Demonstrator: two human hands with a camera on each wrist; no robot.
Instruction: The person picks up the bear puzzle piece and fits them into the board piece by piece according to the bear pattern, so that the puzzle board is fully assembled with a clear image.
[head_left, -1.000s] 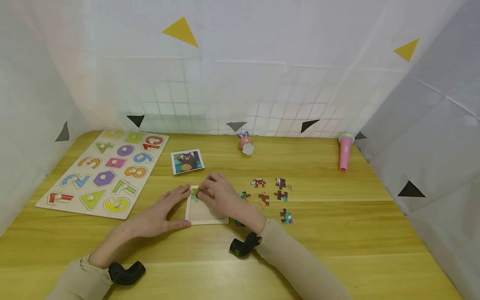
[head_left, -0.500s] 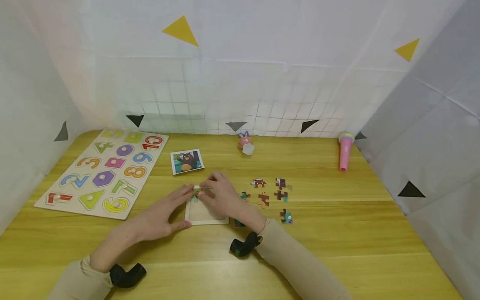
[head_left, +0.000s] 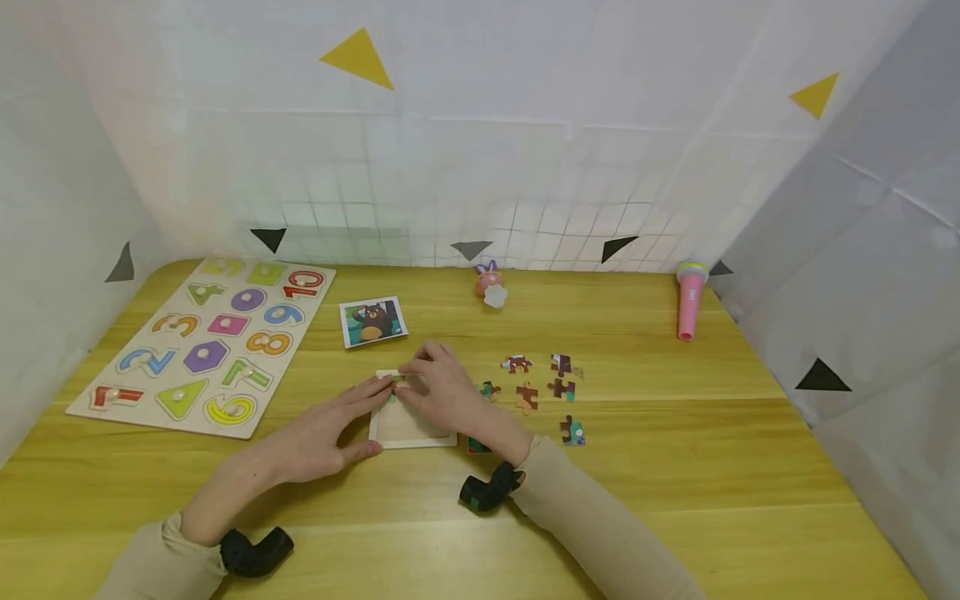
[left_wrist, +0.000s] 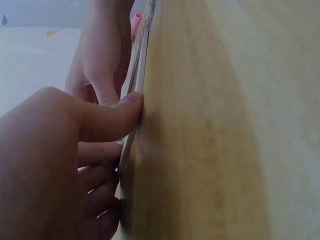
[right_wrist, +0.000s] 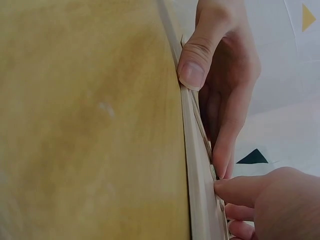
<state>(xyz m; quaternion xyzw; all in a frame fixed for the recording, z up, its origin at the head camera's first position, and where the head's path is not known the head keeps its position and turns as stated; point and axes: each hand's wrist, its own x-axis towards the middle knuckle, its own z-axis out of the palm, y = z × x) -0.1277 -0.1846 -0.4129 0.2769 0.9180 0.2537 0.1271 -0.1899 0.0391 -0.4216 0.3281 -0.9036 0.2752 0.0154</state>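
Both hands meet at a small square wooden puzzle tray lying flat on the table. My left hand braces the tray's left side, thumb at the near corner and extended fingers at the far corner. Thumb and fingers of my right hand pinch a green and brown jigsaw piece in the far left corner of the tray. Fingers partly cover that piece. In the right wrist view, the left index finger reaches the piece close to the right thumb. To the right lie several loose jigsaw pieces, some partly behind my right wrist.
Behind the tray lies a bear picture card. A wooden number and shape board covers the left side of the table. Near the back stand a small pink rabbit-eared toy and, at far right, a pink toy microphone.
My left fingers have slid slightly right over the tray's far left corner, nearer the piece. The right hand stays almost in place, with small finger shifts at the piece.
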